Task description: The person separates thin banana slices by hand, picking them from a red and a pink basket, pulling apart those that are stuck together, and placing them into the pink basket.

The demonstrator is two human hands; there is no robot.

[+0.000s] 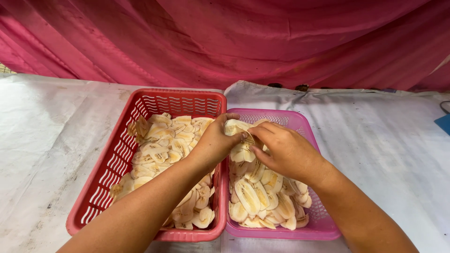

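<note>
Nearest the camera, two bare forearms rise from the bottom edge and meet over a pair of baskets. The left hand crosses the shared rims of the two baskets, its fingers curled closed around a small bunch of pale, thin-cut banana slices, with the thumb pressed on top of the bunch. The right hand sits just beside it, touching the same bunch: its thumb and forefinger pinch at the slices while the other fingers bend loosely over them. The held bunch hangs above the far half of the pink basket, close to its left wall.

Below the hands, the shallow pink plastic basket with a fine mesh wall holds a layer of long, oval, cream-yellow banana slices, overlapping one another. Touching its left side stands the larger red plastic basket with wavy slotted walls, filled with a loose heap of similar pale slices; the left forearm lies over its near right corner.

Both baskets rest on a white, creased and smudged sheet covering the table. At the far right edge a small blue object shows only in part. Behind everything hangs a pink, folded cloth backdrop.
</note>
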